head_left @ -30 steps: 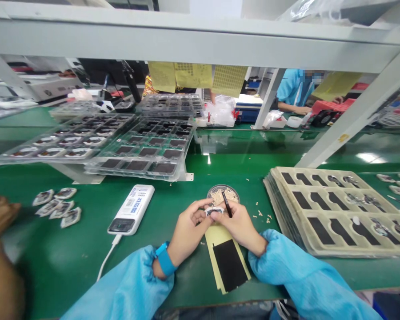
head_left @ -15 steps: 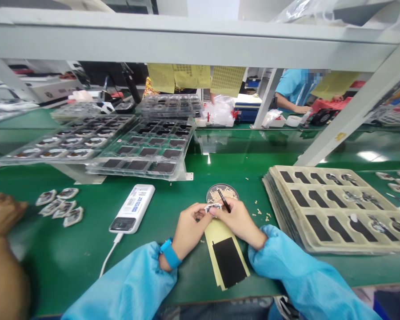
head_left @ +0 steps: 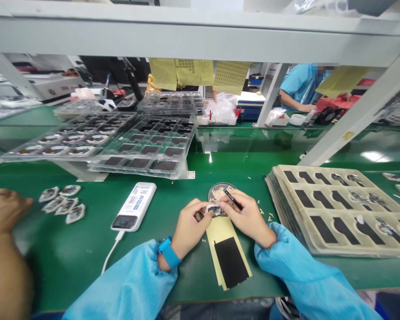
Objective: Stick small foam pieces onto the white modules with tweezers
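My left hand pinches a small white-rimmed part with a dark, silvery middle between thumb and fingers. In my right hand lies a slim black tool with white lettering, perhaps tweezers; its tip is hidden. The right fingertips are at the right edge of the part. Just behind both hands is a round dark dish holding many tiny pale pieces. A yellow backing sheet with a black rectangle on it lies below the hands.
Stacked cream trays stand at right. A white power bank with a cable and several white-rimmed parts lie left, near another person's arm. Clear trays sit on a raised stand; tiny pieces are scattered right of the dish.
The part has tipped so more of its face shows. My right hand has shifted slightly right, and the black tool now slants more flatly. The whole view has shifted a little.
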`<state>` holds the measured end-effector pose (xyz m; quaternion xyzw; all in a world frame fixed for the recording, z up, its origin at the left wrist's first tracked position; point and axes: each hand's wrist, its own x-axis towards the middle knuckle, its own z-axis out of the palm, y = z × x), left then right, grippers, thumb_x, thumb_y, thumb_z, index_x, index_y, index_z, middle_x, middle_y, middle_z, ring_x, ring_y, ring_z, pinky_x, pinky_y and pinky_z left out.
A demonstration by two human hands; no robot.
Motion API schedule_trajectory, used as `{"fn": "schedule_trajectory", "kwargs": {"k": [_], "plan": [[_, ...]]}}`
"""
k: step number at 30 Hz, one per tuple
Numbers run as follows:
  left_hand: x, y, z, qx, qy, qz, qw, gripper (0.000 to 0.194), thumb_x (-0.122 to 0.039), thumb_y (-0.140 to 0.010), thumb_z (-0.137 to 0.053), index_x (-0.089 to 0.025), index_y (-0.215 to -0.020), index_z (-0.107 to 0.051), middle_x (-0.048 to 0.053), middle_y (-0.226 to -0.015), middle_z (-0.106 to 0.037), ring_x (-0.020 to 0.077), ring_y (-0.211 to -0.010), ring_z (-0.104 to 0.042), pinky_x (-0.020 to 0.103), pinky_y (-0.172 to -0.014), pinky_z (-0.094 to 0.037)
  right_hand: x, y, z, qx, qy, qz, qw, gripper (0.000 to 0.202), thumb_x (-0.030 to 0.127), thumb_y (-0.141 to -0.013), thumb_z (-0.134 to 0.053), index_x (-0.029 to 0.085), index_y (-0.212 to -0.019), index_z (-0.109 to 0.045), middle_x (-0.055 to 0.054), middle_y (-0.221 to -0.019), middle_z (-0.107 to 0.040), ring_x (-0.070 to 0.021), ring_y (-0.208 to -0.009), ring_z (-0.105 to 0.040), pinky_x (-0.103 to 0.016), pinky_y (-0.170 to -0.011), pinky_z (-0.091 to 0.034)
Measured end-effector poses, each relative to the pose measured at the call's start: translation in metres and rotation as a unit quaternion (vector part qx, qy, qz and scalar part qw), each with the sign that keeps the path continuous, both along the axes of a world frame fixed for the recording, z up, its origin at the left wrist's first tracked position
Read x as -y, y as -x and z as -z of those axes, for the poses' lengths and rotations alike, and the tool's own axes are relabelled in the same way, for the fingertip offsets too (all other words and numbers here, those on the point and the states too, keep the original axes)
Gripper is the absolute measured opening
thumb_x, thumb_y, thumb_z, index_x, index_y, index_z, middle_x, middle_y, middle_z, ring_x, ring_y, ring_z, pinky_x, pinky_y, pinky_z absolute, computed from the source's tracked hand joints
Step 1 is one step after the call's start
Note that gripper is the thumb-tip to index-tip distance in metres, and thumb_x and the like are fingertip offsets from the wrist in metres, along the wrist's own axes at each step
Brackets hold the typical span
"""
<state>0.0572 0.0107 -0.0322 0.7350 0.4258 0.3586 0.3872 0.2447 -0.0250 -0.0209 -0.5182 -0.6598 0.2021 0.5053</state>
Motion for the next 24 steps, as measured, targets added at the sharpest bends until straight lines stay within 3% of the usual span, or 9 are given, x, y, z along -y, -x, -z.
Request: {"fn": "schedule_trajectory", "kwargs": {"k": [4, 9, 18, 20, 24], "plan": [[0.001, 0.0, -0.001, -0.008, -0.021, 0.002, 1.0, 0.02, -0.023, -0.087, -0.06, -0.019, -0.101, -0.074, 0.0, -0.075, -0.052, 0.0101, -0.064, -0.047, 0.022, -0.058, -0.037, 0.001, -0.001, 0.003, 0.035, -0.021, -0.054, 0.998, 0.006, 0.023, -0.088, -0.068, 0.018, -0.089, -0.069, -0.005, -0.087, -0.065, -0.0173, -0.084, -0.062, -0.03, -0.076, -0.049], [0.001, 0.0, -0.001, -0.011, -0.019, 0.006, 1.0, 0.018, -0.021, -0.087, -0.061, -0.019, -0.099, -0.074, 0.0, -0.075, -0.052, 0.0101, -0.064, -0.047, 0.021, -0.057, -0.037, 0.002, 0.0, 0.008, 0.063, -0.038, -0.047, 0.996, 0.007, 0.025, -0.088, -0.067, 0.019, -0.091, -0.068, -0.005, -0.087, -0.064, -0.0174, -0.083, -0.061, -0.03, -0.074, -0.049], [-0.001, 0.0, 0.0, -0.028, -0.015, 0.012, 0.999, 0.016, -0.022, -0.086, -0.06, -0.018, -0.092, -0.074, 0.0, -0.072, -0.051, 0.0111, -0.065, -0.048, 0.022, -0.06, -0.038, 0.006, 0.003, 0.004, 0.114, 0.002, -0.073, 0.991, 0.013, 0.026, -0.093, -0.057, 0.02, -0.098, -0.068, -0.006, -0.09, -0.063, -0.0177, -0.082, -0.06, -0.03, -0.073, -0.049], [-0.003, 0.001, -0.001, -0.026, -0.009, 0.004, 1.0, 0.016, -0.023, -0.086, -0.06, -0.018, -0.092, -0.075, 0.0, -0.072, -0.052, 0.0113, -0.066, -0.049, 0.022, -0.061, -0.04, 0.003, 0.0, 0.004, 0.096, -0.003, -0.051, 0.994, 0.013, 0.029, -0.093, -0.059, 0.019, -0.095, -0.067, -0.006, -0.089, -0.063, -0.0183, -0.083, -0.06, -0.03, -0.074, -0.048], [-0.009, 0.005, 0.0, -0.002, 0.015, -0.023, 1.0, 0.023, -0.027, -0.085, -0.063, -0.019, -0.102, -0.075, 0.002, -0.076, -0.058, 0.0123, -0.067, -0.053, 0.023, -0.063, -0.043, -0.004, -0.015, 0.005, 0.119, 0.052, 0.065, 0.989, 0.019, 0.031, -0.097, -0.053, 0.02, -0.094, -0.068, -0.006, -0.088, -0.064, -0.0192, -0.082, -0.06, -0.031, -0.073, -0.045]]}}
